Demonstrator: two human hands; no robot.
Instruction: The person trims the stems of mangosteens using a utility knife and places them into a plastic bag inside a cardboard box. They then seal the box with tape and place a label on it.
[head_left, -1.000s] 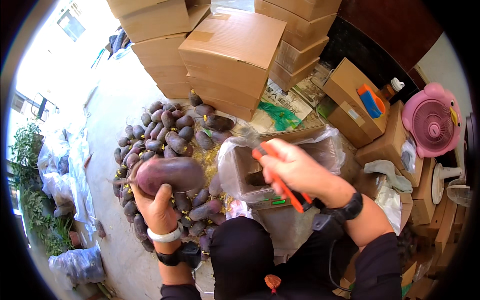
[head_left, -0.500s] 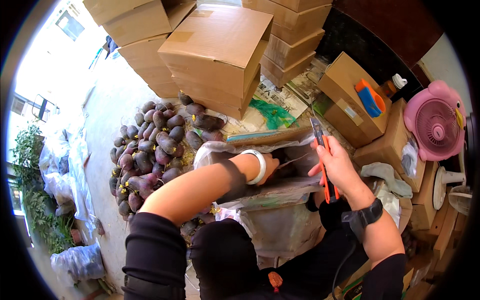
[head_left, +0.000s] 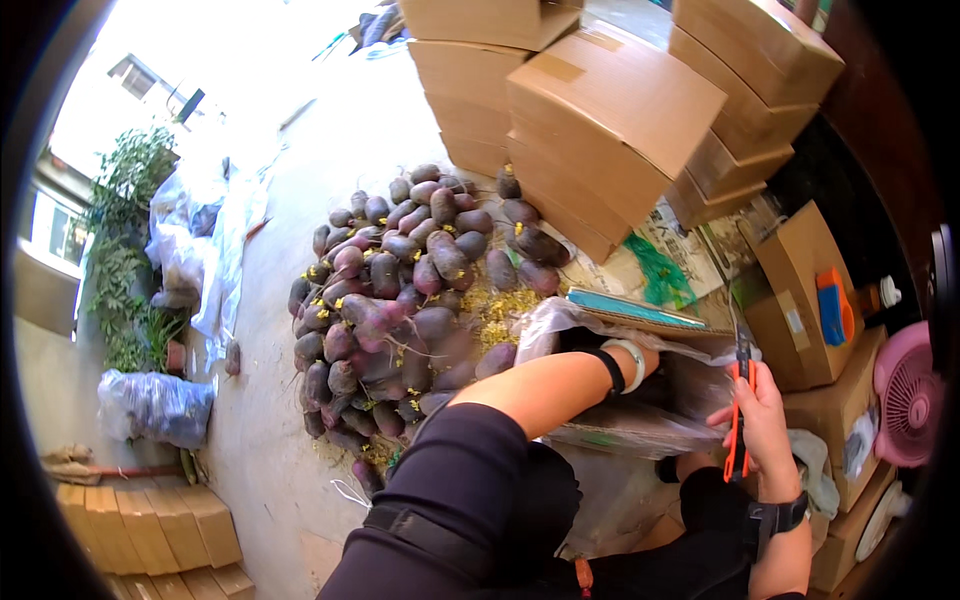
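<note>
Radishes (head_left: 385,275), dark purple, big heap on the floor just left of the open box. Box (head_left: 640,435): cardboard, lined with clear plastic (head_left: 540,335), right in front of the person. Change: a second ago the left hand (head_left: 648,358) had one large radish up over the heap; now that hand is down inside the box, white bangle (head_left: 640,369) at the wrist. Reads as handling shifted from heap to box. Can't see from where I stand where that radish sits. Left fingers hidden, can't tell if gripping or loose. Right hand (head_left: 762,405) near the box's right end, fingers wrapped round an orange-and-black knife (head_left: 739,420), blade out, pointing away from the person.

Surface: grey floor (head_left: 265,480), yellow scraps (head_left: 490,315) scattered beside the heap. Room, big stuff first: tall carton stacks (head_left: 610,95) beyond heap and box; plants (head_left: 130,240) and plastic sheeting (head_left: 215,280) along the left; pink fan (head_left: 905,400) far right, partly cut off; plastic bundle (head_left: 155,408) below the plants; green plastic (head_left: 660,275) by the cartons; orange-and-blue holder (head_left: 833,308), smallest.
</note>
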